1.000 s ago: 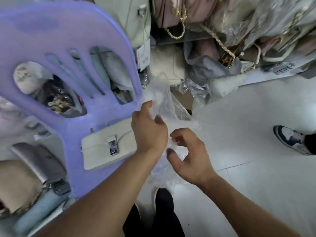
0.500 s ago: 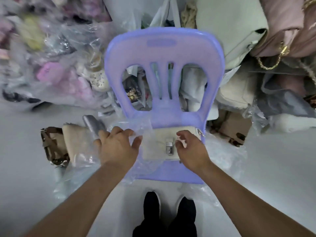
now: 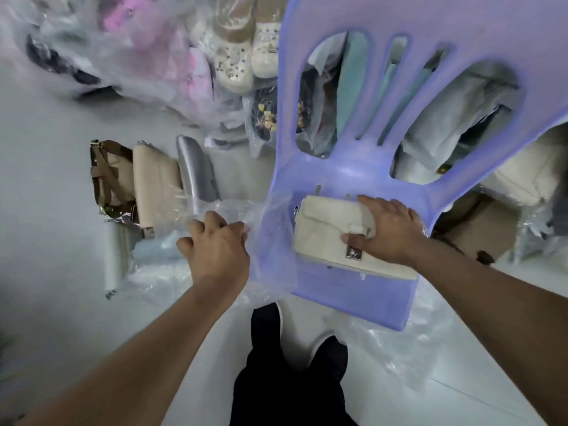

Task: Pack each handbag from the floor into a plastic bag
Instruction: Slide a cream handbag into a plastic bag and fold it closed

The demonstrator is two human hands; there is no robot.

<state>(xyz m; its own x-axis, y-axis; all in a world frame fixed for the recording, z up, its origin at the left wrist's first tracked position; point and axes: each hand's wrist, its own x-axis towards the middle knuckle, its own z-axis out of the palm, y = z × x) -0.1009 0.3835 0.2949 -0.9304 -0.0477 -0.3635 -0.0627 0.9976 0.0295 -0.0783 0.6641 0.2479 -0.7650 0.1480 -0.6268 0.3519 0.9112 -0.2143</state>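
Observation:
A cream handbag [image 3: 322,238] with a silver clasp lies flat on the seat of a lilac plastic chair [image 3: 347,290]. My right hand [image 3: 390,232] grips the bag's right end, thumb beside the clasp. My left hand [image 3: 216,244] holds a bunched edge of a clear plastic bag [image 3: 270,241] just left of the chair seat; the bag's mouth drapes over the seat's left rim, close to the handbag. On the floor to the left stand a beige handbag [image 3: 155,186], a brown-strapped bag [image 3: 110,176] and a silver bag [image 3: 196,173].
Loose clear plastic [image 3: 408,348] lies on the white floor around the chair and my feet [image 3: 295,333]. Wrapped shoes and bags [image 3: 233,66] are piled at the back. A brown box [image 3: 479,229] sits right of the chair. A pale rolled item [image 3: 115,256] lies at left.
The view swung left. My right hand shifted onto the cream handbag's right end and took hold. My left hand drew the plastic bag off the handbag to the seat's left rim.

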